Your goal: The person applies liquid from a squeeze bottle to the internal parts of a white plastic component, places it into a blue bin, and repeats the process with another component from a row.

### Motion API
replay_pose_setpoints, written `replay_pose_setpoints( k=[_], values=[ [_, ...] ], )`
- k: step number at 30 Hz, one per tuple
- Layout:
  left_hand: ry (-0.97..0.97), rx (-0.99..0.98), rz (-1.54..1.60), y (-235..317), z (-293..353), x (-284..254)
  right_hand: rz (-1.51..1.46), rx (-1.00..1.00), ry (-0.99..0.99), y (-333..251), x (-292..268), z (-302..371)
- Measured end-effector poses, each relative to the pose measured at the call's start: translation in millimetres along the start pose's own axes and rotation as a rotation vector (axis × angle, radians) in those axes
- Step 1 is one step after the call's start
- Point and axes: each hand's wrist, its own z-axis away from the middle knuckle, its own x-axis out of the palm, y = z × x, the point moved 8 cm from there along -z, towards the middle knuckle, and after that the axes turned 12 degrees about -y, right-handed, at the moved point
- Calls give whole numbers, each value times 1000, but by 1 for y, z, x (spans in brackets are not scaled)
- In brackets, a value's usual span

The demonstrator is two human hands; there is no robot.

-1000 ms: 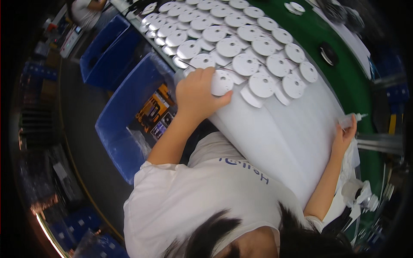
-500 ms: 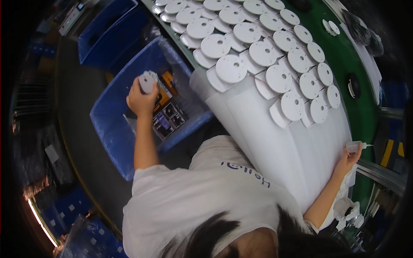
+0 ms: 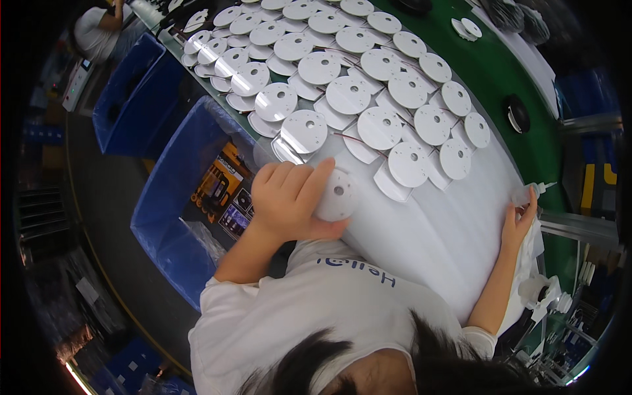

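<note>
My left hand (image 3: pixel 283 197) is closed on a white disc (image 3: pixel 339 197) with a central hole, held by its edge above the near left side of a white sheet (image 3: pixel 421 240). Beyond it, rows of similar white discs (image 3: pixel 381 128) lie on the sheet, each overlapping a flat white piece, with thin dark lines or wires between some. At the right edge, my right hand (image 3: pixel 518 224) is closed round a small translucent squeeze bottle (image 3: pixel 525 195). Its narrow nozzle points right.
A plastic-lined blue bin (image 3: pixel 168 217) with a printed box (image 3: pixel 220 181) inside stands left of the table. Behind it is another blue bin (image 3: pixel 125 108). A black round part (image 3: pixel 517 114) and small white discs (image 3: pixel 466 29) rest on the green surface (image 3: pixel 490 89). A metal rail (image 3: pixel 576 225) lies right. Another person (image 3: pixel 95 29) is far left.
My left hand has come from over the blue bin, right to the sheet, bringing the white disc. My right hand still holds the bottle. The view has shifted, showing more of the far left.
</note>
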Motion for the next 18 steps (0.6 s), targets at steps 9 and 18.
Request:
replay_pose_setpoints(
  k=[9, 18],
  values=[
    [-94, -295, -142, 5, -10, 30, -78, -9, -28, 13, 3, 2],
    [-172, -476, -162, 5, -14, 35, -61, -97, -5, -5, -1, 2]
  ],
)
